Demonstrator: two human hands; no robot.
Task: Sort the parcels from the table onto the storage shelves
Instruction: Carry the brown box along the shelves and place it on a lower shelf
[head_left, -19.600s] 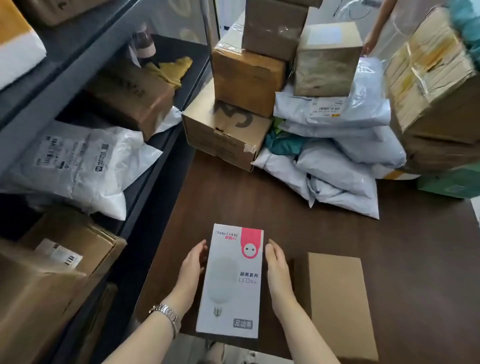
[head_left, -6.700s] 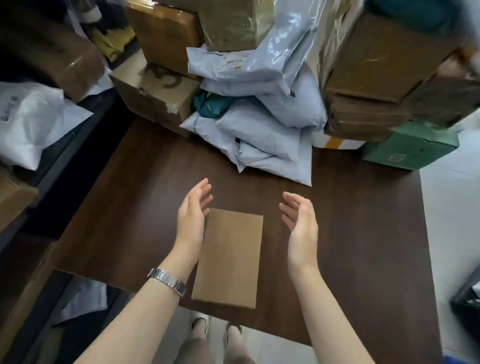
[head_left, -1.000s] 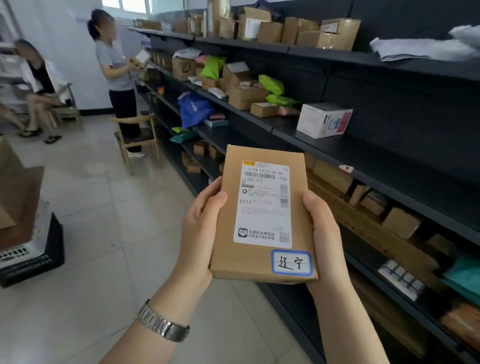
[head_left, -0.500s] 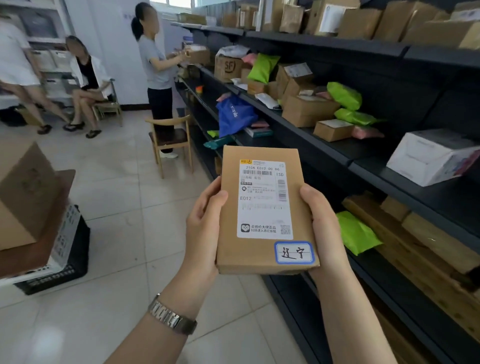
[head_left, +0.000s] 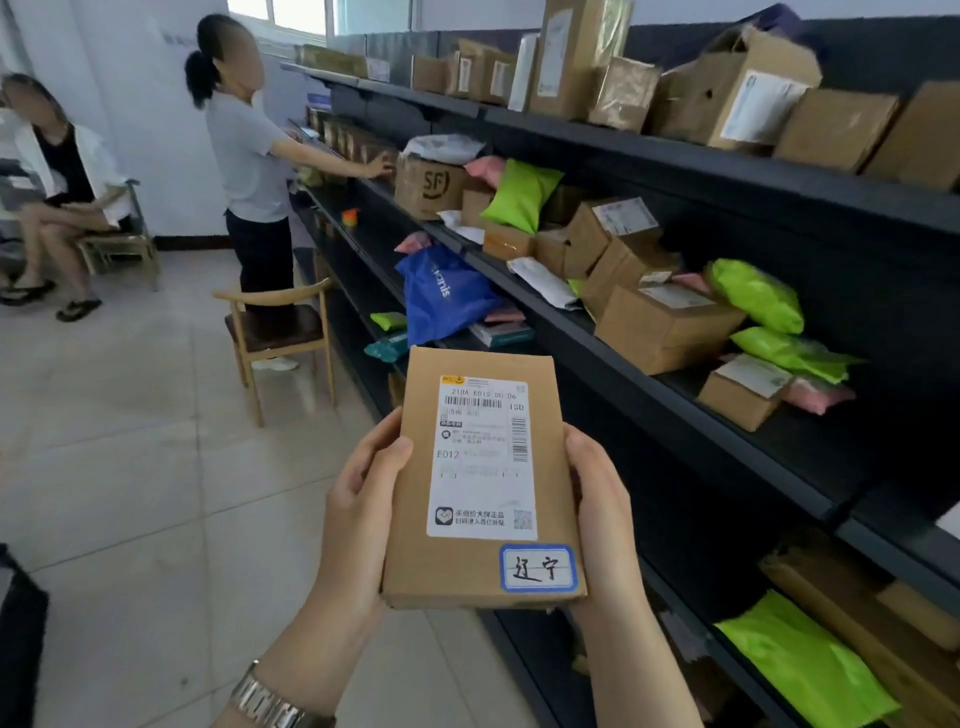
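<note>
I hold a flat brown cardboard parcel (head_left: 480, 483) upright in front of me, label side up. It carries a white shipping label and a small blue-bordered sticker with handwriting at its lower right. My left hand (head_left: 358, 512) grips its left edge and my right hand (head_left: 602, 512) grips its right edge. The dark storage shelves (head_left: 727, 441) run along my right side, with the parcel held beside the middle shelf level, not touching it.
The shelves hold several brown boxes (head_left: 660, 327), green bags (head_left: 758, 293) and a blue bag (head_left: 447, 291). A wooden chair (head_left: 280, 332) stands in the aisle ahead. One person (head_left: 254, 171) reaches into the shelves; another (head_left: 52, 176) sits at far left. A tiled floor (head_left: 130, 441) spreads left.
I have moved forward along the shelves, so the chair, blue bag and standing person are nearer. The parcel stays held in both hands the same way.
</note>
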